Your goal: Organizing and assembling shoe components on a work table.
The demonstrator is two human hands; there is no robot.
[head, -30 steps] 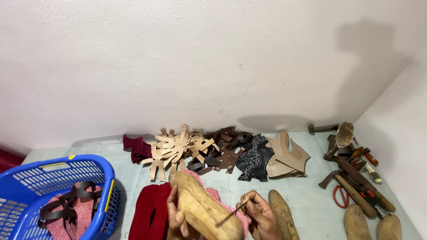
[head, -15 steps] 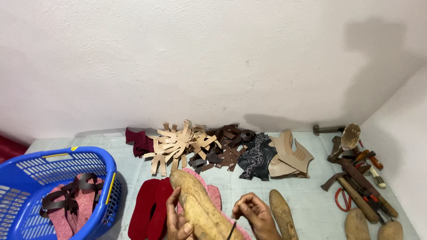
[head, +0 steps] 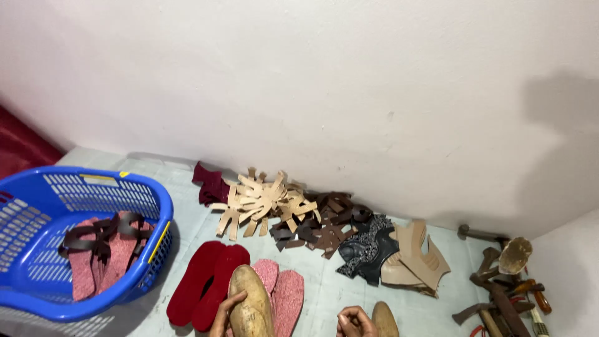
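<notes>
Left hand (head: 223, 312) wraps its fingers around a wooden last (head: 248, 309), gripping it along the left flank; the last stands toe-up at the bottom edge of the view, resting over the pink insoles (head: 284, 294). Holding it from the side leaves its upper face exposed toward the right hand. Right hand (head: 354, 321) sits low at the frame edge with fingers curled into a closed fist; whether it pinches anything small cannot be told. A second last (head: 385, 318) lies just beside it on the right.

Layout on the counter (head: 349, 290) appears sorted by kind. Red insoles (head: 206, 284) lie flat, paired, touching the pink ones. Along the wall (head: 312, 93) run separate heaps: dark red pieces (head: 209, 184), tan straps (head: 259, 203), brown straps (head: 318, 224), a black patterned piece (head: 368, 246), then beige uppers (head: 415, 256). The heaps touch or overlap at their margins. Tools (head: 499, 290), with hammer-like heads and wooden handles, are grouped at the far right, near the right hand's side.

A blue basket (head: 87, 243) stands at the left, tilted toward the viewer, holding pink soles with dark straps fitted (head: 100, 246). Its rim lies just beside the red insoles.

Open room: a bare strip of counter lies between the pink insoles and the beige uppers, ahead of the right hand. Left of the last, the passage is tight between insoles and basket. The lower frame edge cuts off both hands, so the wrists and anything below them go unreported.
</notes>
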